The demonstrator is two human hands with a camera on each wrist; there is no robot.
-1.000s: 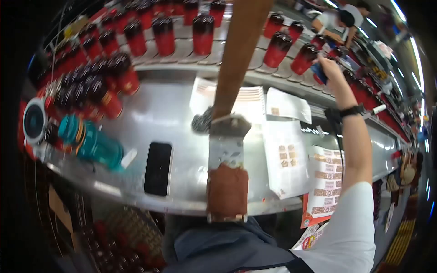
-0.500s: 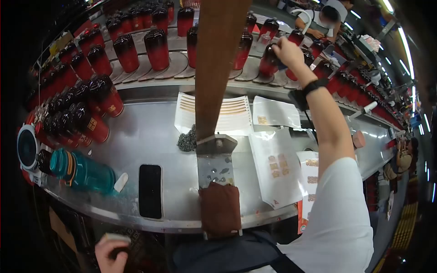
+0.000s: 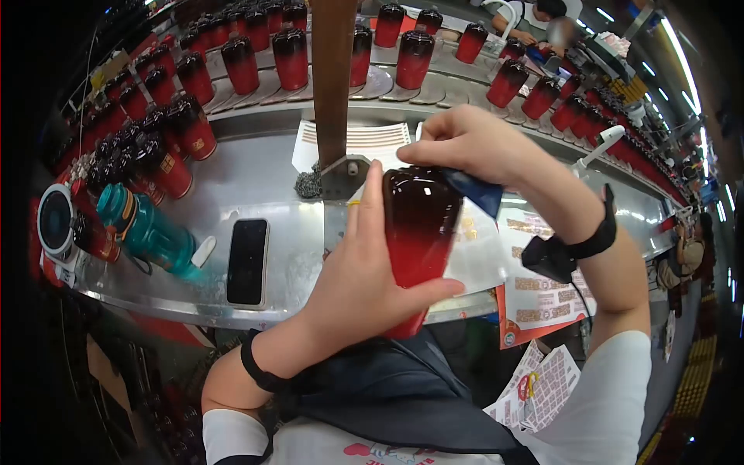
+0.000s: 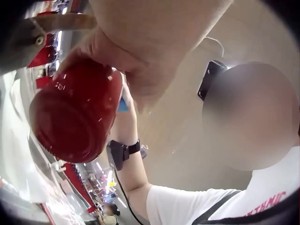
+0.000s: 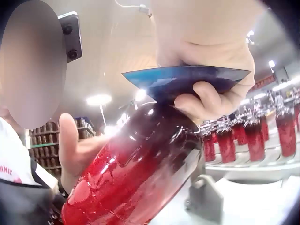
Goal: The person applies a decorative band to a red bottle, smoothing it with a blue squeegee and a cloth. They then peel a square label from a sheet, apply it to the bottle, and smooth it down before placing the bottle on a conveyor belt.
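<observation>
A glossy bottle (image 3: pixel 422 225), dark at the top and red below, is held tilted in front of my body. My left hand (image 3: pixel 360 263) grips its body, with the thumb across the lower front and the fingers along the left side. At its neck are the curled fingers of my right hand (image 3: pixel 473 147). That same hand holds a flexible blue sheet (image 5: pixel 183 79), which sticks out beside the bottle's shoulder. In the left wrist view the round red base (image 4: pixel 65 122) faces the camera. The neck is mostly hidden by my right fingers.
Similar bottles (image 3: pixel 415 62) line a slatted conveyor (image 3: pixel 457 97) behind the metal table. Several lie stacked at left near a teal water bottle (image 3: pixel 151 232) and a phone (image 3: pixel 248 263). A post (image 3: pixel 329 85) rises mid-table. Sticker sheets (image 3: pixel 535 271) lie at right.
My right hand has brought the bottle from the conveyor at right back to in front of me. My left hand has come up from the lower left and now grips the bottle's body.
</observation>
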